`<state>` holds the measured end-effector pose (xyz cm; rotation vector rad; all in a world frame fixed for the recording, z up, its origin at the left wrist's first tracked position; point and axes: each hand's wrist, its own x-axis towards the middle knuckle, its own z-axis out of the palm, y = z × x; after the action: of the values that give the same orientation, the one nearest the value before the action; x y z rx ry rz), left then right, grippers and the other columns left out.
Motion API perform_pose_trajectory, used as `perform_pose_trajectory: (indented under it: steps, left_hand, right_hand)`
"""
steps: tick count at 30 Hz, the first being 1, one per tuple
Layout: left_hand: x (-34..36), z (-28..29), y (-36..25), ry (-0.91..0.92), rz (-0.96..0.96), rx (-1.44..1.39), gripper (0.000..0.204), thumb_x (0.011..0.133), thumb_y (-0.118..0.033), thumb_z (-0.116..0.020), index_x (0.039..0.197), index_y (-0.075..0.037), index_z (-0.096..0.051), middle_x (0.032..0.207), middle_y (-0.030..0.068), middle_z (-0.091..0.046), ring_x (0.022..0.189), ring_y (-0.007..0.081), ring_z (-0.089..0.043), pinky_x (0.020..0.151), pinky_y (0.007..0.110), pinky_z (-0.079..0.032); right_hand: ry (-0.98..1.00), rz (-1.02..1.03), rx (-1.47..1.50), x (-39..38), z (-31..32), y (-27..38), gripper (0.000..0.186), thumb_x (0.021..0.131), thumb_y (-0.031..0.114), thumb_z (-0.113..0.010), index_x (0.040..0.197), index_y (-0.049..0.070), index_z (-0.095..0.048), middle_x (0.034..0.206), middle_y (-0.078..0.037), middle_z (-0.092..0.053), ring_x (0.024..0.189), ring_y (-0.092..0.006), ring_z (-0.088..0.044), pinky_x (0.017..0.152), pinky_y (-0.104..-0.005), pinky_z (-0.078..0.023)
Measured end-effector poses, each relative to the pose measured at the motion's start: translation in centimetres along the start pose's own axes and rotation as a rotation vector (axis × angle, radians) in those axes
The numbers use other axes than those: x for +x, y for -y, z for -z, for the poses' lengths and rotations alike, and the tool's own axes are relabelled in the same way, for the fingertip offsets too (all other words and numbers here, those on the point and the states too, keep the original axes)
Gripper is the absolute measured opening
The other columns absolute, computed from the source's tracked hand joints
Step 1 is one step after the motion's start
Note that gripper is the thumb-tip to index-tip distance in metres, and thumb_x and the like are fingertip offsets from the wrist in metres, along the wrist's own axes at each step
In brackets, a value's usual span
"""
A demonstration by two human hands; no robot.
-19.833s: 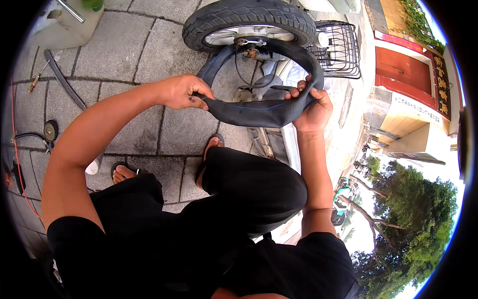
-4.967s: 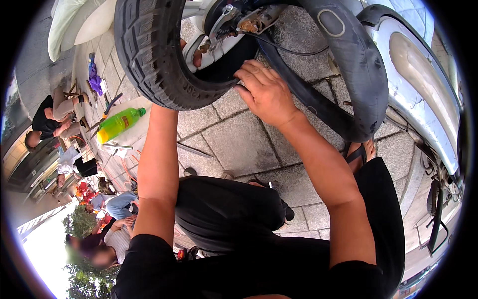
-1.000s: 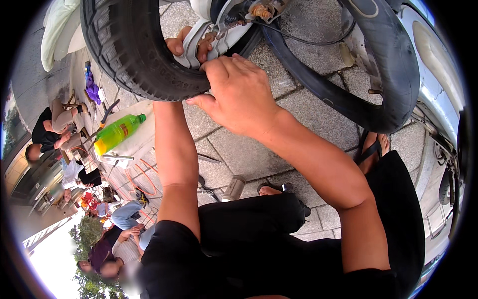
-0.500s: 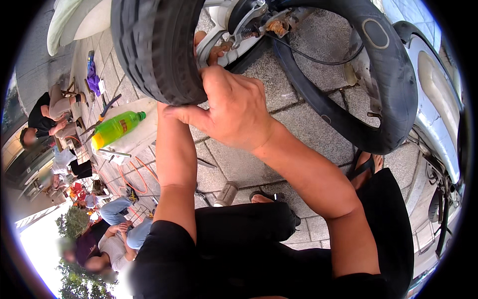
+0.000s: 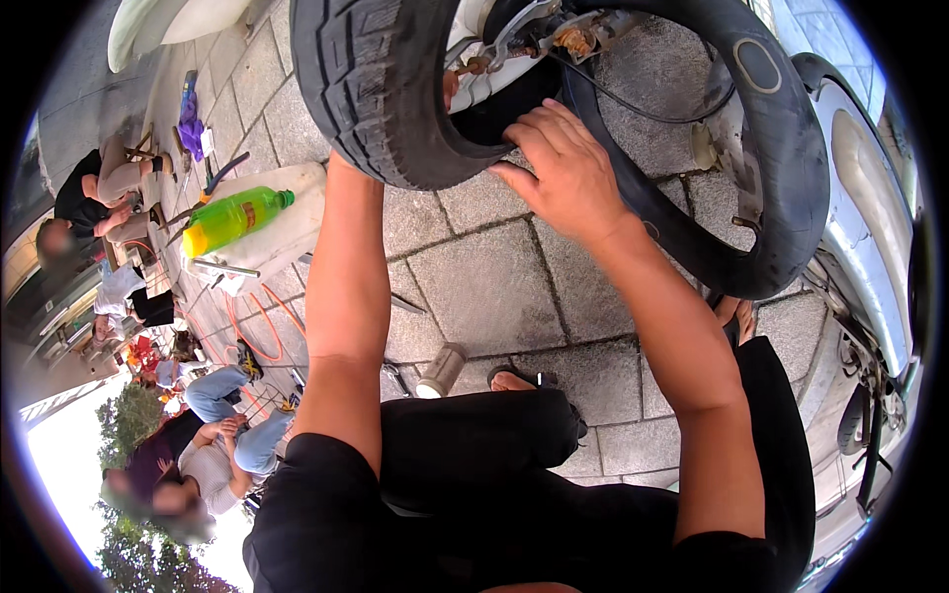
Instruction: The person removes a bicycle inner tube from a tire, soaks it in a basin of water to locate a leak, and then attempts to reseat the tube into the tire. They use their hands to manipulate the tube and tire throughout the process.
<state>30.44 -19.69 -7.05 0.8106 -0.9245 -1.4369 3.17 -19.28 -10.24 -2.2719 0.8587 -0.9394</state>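
the right hand (image 5: 568, 173) is in the upper middle of the frame. it lies with spread fingers on the inner edge of the black tyre (image 5: 381, 94), pressing there; it is not clenched and it does not close around anything. the tyre, with thick tread, fills the upper left-centre of the frame and sits on a pale wheel rim (image 5: 494, 74). the left hand (image 5: 450, 87) is mostly hidden behind the tyre; only a fingertip shows inside the wheel opening at the top, so i cannot tell if it grasps something or is released. the left forearm goes up from the lower centre and disappears behind the tyre.

a black inner tube (image 5: 781, 168) makes a big loop in the upper right of the frame, around the wheel hub, and its lower part hangs just above the paved ground (image 5: 494, 287). at the right edge is the light grey body of a scooter (image 5: 870, 217).

on the ground, at centre, a small metal cylinder (image 5: 442, 371) lies beside the person's sandalled foot. at the left stands a green bottle (image 5: 232, 217) with yellow bottom, leaning on a white container (image 5: 287, 232), with orange hose (image 5: 259, 326) near it. other people sit at the far left and lower left.
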Motion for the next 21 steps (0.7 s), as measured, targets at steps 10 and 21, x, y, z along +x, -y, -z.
perform_pose_trajectory:
  steps: [10, 21]
  left_hand:
    - [0.7, -2.7, -2.1, -0.031, 0.088, 0.267, 0.043, 0.106, -0.045, -0.057, 0.094, -0.003, -0.057, 0.083, 0.0141, -0.061, 0.08, 0.0236, -0.06, 0.085, 0.035, -0.048]
    - [-1.0, 2.1, 1.6, -0.257, 0.127, -0.303, 0.048, 0.109, -0.027, -0.056, 0.148, -0.001, -0.051, 0.137, 0.0138, -0.06, 0.116, 0.0256, -0.061, 0.1, 0.039, -0.05]
  right_hand:
    - [-0.033, -0.09, 0.008, -1.1, 0.2, 1.7, 0.04, 0.091, 0.029, -0.079, 0.12, 0.004, -0.069, 0.127, -0.015, -0.07, 0.127, -0.0338, -0.063, 0.106, -0.0455, -0.048]
    - [0.036, -0.073, -0.015, -0.5, 0.0, 2.0, 0.042, 0.092, 0.028, -0.077, 0.126, 0.004, -0.067, 0.131, -0.015, -0.068, 0.131, -0.0325, -0.06, 0.103, -0.0442, -0.047]
